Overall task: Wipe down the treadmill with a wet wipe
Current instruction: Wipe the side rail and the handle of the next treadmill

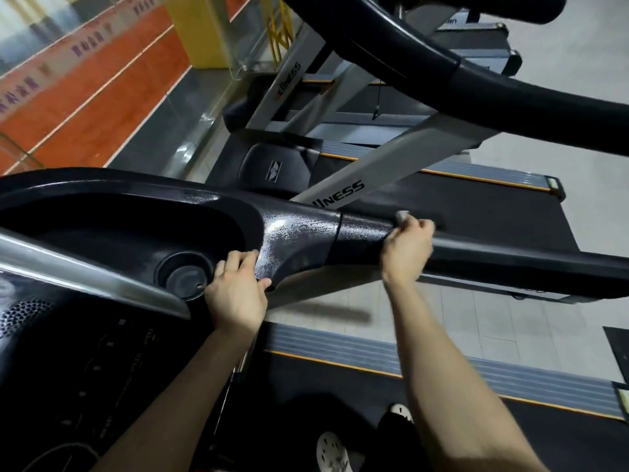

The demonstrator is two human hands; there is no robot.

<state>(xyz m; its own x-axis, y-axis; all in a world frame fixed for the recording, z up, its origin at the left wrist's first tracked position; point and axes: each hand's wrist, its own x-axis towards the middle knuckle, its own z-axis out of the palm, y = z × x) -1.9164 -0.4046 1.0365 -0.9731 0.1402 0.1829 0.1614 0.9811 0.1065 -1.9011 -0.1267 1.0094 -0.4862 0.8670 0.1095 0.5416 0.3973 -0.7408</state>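
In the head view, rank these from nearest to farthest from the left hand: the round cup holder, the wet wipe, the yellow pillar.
From the left hand:
1. Cup holder, right beside the fingers, on the console side.
2. Wet wipe, along the handrail, gripped by the right hand.
3. Yellow pillar, far off at the top of the picture, by the orange wall.

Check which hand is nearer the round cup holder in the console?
Left. The left hand rests on the console edge right beside the cup holder. The right hand is farther along the handrail, gripping the wet wipe.
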